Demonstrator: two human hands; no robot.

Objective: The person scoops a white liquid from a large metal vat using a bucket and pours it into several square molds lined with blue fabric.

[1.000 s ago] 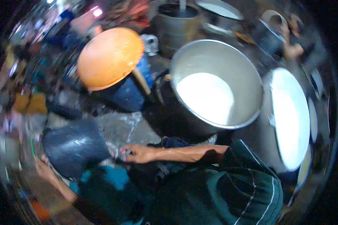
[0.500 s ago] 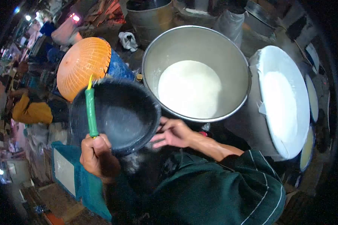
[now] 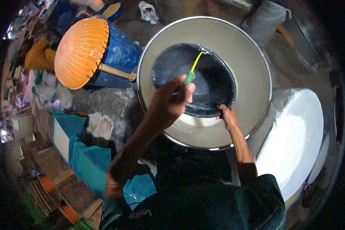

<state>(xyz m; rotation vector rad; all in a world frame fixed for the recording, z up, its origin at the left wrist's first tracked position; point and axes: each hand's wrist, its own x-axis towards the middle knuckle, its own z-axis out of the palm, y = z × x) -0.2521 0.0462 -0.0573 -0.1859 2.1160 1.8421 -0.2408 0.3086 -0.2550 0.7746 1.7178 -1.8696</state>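
My left hand [image 3: 172, 97] is closed around the green grip [image 3: 189, 77] of a yellow handle, which reaches the far rim of a black bucket [image 3: 203, 90]. With its fingers at the near right rim, my right hand [image 3: 228, 116] holds the bucket too. The bucket is within the outline of a large metal pot [image 3: 253, 76], its open mouth facing up towards me. White liquid [image 3: 199, 122] in the pot shows below the bucket's near edge; most of it is hidden by the bucket.
To the left, an orange woven basket [image 3: 80, 50] sits on a blue barrel [image 3: 120, 53], with a wooden stick [image 3: 117, 72] reaching towards the pot. A white-lined tub [image 3: 314, 115] with white contents stands right. Teal-covered boxes [image 3: 90, 165] and a crumpled cloth [image 3: 100, 125] lie lower left.
The black bucket has moved right, from beside the pot to over or inside it. My right hand has gone from spread fingers near the bucket to gripping its rim. The view has shifted.
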